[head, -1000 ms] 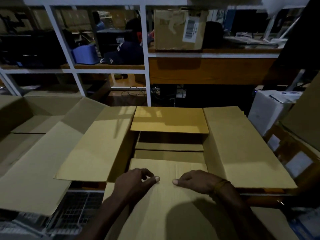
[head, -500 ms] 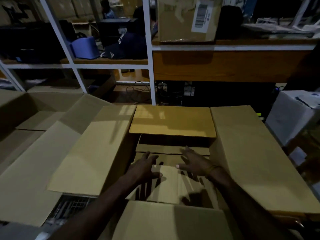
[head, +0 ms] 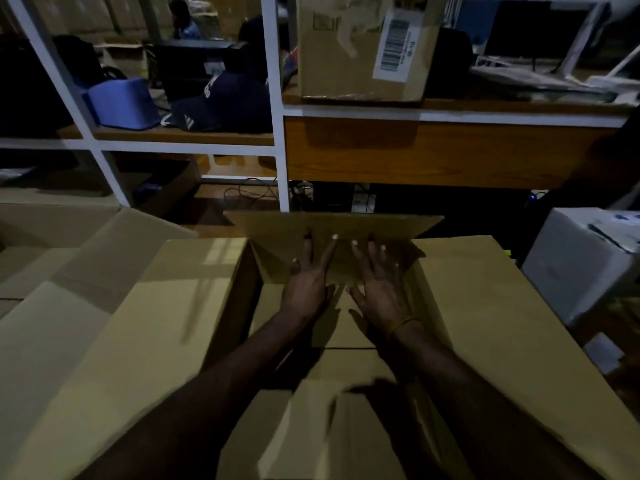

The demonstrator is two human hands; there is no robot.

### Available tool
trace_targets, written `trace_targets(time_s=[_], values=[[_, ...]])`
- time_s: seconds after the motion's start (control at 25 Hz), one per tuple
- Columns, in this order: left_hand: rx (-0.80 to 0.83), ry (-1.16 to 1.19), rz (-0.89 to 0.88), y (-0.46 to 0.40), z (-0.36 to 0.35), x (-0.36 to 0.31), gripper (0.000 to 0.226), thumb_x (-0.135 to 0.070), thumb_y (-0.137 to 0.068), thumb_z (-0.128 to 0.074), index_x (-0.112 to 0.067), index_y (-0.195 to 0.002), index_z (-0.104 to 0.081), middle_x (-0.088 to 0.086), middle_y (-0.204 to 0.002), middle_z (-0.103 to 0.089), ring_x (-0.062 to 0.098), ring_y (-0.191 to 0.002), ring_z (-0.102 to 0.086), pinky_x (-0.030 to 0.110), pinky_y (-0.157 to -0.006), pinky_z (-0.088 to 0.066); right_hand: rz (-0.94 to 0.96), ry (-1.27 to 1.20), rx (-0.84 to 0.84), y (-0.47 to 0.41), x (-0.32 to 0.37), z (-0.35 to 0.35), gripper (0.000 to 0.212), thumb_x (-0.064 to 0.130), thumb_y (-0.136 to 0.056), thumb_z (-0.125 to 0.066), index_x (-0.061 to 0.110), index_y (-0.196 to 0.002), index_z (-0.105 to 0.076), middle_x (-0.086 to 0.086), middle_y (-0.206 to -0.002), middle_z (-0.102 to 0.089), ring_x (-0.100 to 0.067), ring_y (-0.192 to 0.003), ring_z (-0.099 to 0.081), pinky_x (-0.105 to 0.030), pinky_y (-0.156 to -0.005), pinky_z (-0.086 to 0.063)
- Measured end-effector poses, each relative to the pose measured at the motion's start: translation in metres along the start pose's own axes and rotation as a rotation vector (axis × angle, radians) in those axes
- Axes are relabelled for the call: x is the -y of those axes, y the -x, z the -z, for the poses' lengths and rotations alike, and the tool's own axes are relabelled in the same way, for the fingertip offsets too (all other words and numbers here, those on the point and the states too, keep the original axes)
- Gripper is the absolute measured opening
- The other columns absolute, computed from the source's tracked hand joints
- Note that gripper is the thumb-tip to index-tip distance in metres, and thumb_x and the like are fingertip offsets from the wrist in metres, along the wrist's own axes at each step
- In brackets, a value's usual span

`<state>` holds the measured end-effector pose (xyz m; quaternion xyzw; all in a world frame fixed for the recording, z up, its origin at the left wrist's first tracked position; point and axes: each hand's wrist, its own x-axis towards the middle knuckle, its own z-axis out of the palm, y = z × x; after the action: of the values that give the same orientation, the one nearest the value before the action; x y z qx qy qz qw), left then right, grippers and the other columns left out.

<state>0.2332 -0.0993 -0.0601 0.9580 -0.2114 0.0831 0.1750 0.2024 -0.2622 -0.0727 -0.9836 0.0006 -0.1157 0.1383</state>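
1. A head-worn camera looks down in dim light into a large open cardboard box (head: 239, 306) that fills the lower middle of the view.
2. Two bare forearms reach over the box opening from 6 o'clock toward 12 o'clock.
3. The left hand (head: 304, 289) is flat, with its fingers straight and spread, and grasps nothing. Its fingertips touch the far flap (head: 346, 226) at the box's 12 o'clock edge.
4. The right hand (head: 381, 292) is just beside the left, at its 3 o'clock. It is also flat, spread and grasping nothing, with its fingertips on the same flap. A yellow band (head: 401, 323) circles its wrist.
5. The far flap is raised at a slant.
6. The left flap (head: 145, 323) lies spread outward at 9 o'clock and the right flap (head: 502, 323) at 3 o'clock. The near flap (head: 311, 438) is at 6 o'clock, blurred, beneath the forearms.
7. Beyond the box, at 12 o'clock, stands a white-framed shelf unit (head: 277, 98). It holds a labelled carton (head: 346, 64) at 1 o'clock, and a dark cap (head: 207, 105) and a blue container (head: 121, 103) at 11 o'clock.
8. A white box (head: 581, 258) sits at 3 o'clock, and another open carton (head: 52, 244) at 9 o'clock.
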Motion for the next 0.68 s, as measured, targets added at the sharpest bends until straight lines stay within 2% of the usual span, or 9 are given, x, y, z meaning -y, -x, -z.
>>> trace_targets(time_s=[0.08,0.16,0.36,0.48,0.56,0.68], values=[[-0.036,-0.01,0.032,-0.025,0.003,0.007,0.109,-0.025,-0.09,-0.066,-0.05,-0.145,0.024,0.004,-0.159,0.028,0.048,-0.141,-0.026,0.048,-0.082,-0.055,-0.032,0.066,-0.002,-0.028,-0.007,0.005,0.092,0.034,-0.095,-0.059,0.039,-0.154,0.011,-0.002,-0.162,0.024,-0.03,-0.15,0.015,-0.055,-0.118,-0.008],[-0.034,-0.066,0.069,-0.045,0.006,0.022,0.107,-0.026,-0.091,-0.065,-0.051,-0.145,0.023,0.003,-0.159,0.028,0.05,-0.141,-0.02,0.057,-0.089,-0.052,-0.081,0.155,0.023,-0.054,-0.017,0.011,0.091,0.036,-0.093,-0.06,0.039,-0.154,0.008,-0.006,-0.161,0.024,-0.035,-0.149,0.013,-0.058,-0.117,-0.011],[0.099,-0.205,0.175,-0.075,0.005,0.075,0.102,-0.027,-0.091,-0.063,-0.058,-0.141,0.02,0.002,-0.157,0.033,0.052,-0.143,-0.005,0.071,-0.108,-0.023,-0.196,0.204,0.051,-0.081,-0.051,0.007,0.082,0.028,-0.092,-0.061,0.043,-0.153,-0.007,-0.017,-0.161,0.016,-0.044,-0.148,0.005,-0.062,-0.115,-0.013],[0.126,-0.321,0.134,-0.077,-0.004,0.094,0.097,-0.034,-0.094,-0.059,-0.056,-0.142,0.023,0.005,-0.156,0.035,0.053,-0.144,0.005,0.073,-0.11,-0.008,-0.206,0.231,0.074,-0.085,-0.062,0.0,0.083,0.025,-0.092,-0.061,0.044,-0.153,-0.007,-0.023,-0.16,0.012,-0.047,-0.147,-0.003,-0.059,-0.116,-0.014],[0.116,-0.363,0.077,-0.075,-0.008,0.099,0.096,-0.036,-0.095,-0.057,-0.053,-0.141,0.026,0.005,-0.157,0.034,0.052,-0.144,0.008,0.073,-0.11,-0.007,-0.206,0.233,0.085,-0.088,-0.06,-0.002,0.084,0.026,-0.092,-0.061,0.044,-0.153,-0.006,-0.027,-0.159,0.01,-0.048,-0.145,-0.011,-0.055,-0.117,-0.016],[0.092,-0.328,0.068,-0.074,-0.01,0.1,0.095,-0.04,-0.092,-0.06,-0.052,-0.146,0.018,0.004,-0.158,0.031,0.053,-0.144,0.008,0.073,-0.109,-0.009,-0.275,0.189,0.071,-0.092,-0.057,0.0,0.084,0.027,-0.091,-0.062,0.046,-0.152,-0.007,-0.034,-0.156,0.006,-0.048,-0.141,-0.023,-0.051,-0.115,-0.021]])
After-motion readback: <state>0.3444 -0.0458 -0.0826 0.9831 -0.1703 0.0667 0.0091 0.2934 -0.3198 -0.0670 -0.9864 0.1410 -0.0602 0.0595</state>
